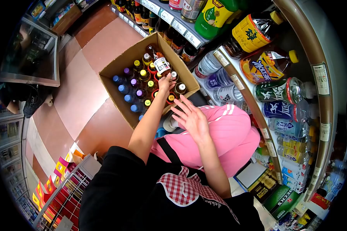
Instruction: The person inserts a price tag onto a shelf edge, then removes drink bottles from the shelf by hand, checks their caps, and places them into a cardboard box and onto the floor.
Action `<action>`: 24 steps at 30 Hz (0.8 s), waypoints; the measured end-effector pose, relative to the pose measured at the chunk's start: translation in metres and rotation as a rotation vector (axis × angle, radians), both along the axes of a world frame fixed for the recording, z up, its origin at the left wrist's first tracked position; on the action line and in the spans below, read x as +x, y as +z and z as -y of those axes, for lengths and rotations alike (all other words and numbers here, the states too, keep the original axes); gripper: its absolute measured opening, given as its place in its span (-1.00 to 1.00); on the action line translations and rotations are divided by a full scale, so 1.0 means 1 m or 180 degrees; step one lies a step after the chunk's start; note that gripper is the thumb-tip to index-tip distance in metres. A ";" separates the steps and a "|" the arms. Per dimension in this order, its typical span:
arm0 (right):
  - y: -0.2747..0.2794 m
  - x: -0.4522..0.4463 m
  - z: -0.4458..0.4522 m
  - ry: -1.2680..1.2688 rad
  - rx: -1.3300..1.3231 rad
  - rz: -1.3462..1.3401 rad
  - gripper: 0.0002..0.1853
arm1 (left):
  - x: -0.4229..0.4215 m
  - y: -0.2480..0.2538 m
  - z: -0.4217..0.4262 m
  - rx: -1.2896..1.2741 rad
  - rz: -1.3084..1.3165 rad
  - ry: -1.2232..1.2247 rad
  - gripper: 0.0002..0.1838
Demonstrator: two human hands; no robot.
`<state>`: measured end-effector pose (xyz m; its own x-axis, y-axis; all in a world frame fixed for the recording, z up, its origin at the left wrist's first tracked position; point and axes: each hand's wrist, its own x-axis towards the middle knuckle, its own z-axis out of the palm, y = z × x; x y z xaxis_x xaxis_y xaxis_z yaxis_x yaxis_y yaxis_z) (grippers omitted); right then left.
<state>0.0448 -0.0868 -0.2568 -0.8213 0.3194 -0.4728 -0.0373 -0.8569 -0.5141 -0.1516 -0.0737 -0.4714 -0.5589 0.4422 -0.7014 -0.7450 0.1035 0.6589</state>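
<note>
An open cardboard box (108, 90) on the floor in front of me holds several upright bottles with blue, purple, yellow and white caps. My left hand (166, 82) reaches into its right side, fingers closed around the lower end of a brown bottle (161, 64) with a white label. That bottle is tilted, its neck pointing toward the box's far wall. Nearer to my body, my right hand (194, 120) hovers over my pink-clad leg, palm showing and fingers spread, touching nothing. White-capped bottles (180, 88) stand in the box corner closest to it.
Curved shelves (235, 79) of drink bottles rise close on my right. Dark sauce bottles (138, 13) line the shelf beyond the box. A wire basket rack (71, 188) with red and yellow packets stands at lower left. Another person's shoe (32, 106) is at far left.
</note>
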 end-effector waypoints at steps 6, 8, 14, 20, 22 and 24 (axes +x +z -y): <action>-0.002 0.001 -0.001 -0.0021 -0.0034 -0.0012 -0.37 | -0.010 -0.019 -0.019 -0.0544 -0.0235 -0.0426 -0.58; -0.003 0.001 -0.001 -0.0029 -0.0044 -0.0030 -0.37 | -0.010 -0.014 -0.021 -0.0740 -0.0383 -0.0515 -0.56; 0.001 0.003 0.002 -0.0127 -0.0024 0.0017 -0.35 | -0.015 -0.004 -0.008 -0.0916 -0.0566 -0.0660 -0.53; 0.004 0.002 0.002 -0.0031 0.0009 -0.0141 -0.36 | -0.022 0.034 0.016 -0.0362 -0.0102 -0.0829 -0.47; 0.009 0.000 0.002 -0.0102 0.0066 -0.0148 -0.33 | -0.021 0.053 0.023 -0.0183 0.0028 -0.0982 -0.46; 0.015 0.000 -0.001 -0.0182 0.0155 -0.0155 -0.32 | -0.011 0.089 0.028 0.0073 0.0047 -0.0988 -0.51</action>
